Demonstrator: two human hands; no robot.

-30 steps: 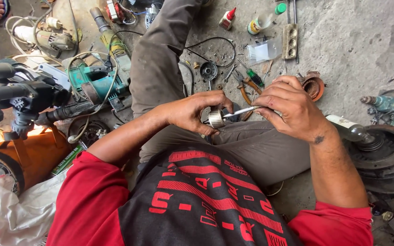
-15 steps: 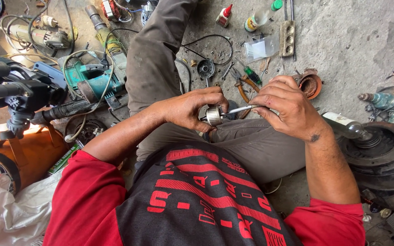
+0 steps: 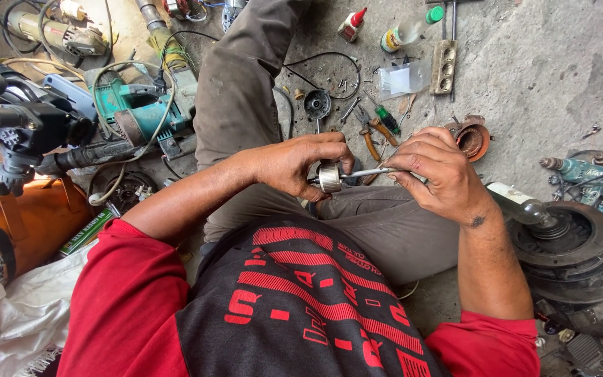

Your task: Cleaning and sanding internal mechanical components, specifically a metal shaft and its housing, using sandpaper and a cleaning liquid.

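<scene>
I sit on a concrete floor with my legs folded. My left hand grips a small silver metal cylinder, a motor part, over my lap. A thin metal shaft sticks out of it to the right. My right hand pinches the far end of that shaft with its fingertips. Both hands hover just above my grey trousers.
A teal power tool with coiled cable lies at left, beside a black tool and an orange machine. Pliers, a screwdriver, glue bottles and a copper winding lie ahead. A dark round motor housing sits right.
The hands hold the same grip on the cylinder and shaft. The view has shifted slightly; the left fingers have turned a little around the part.
</scene>
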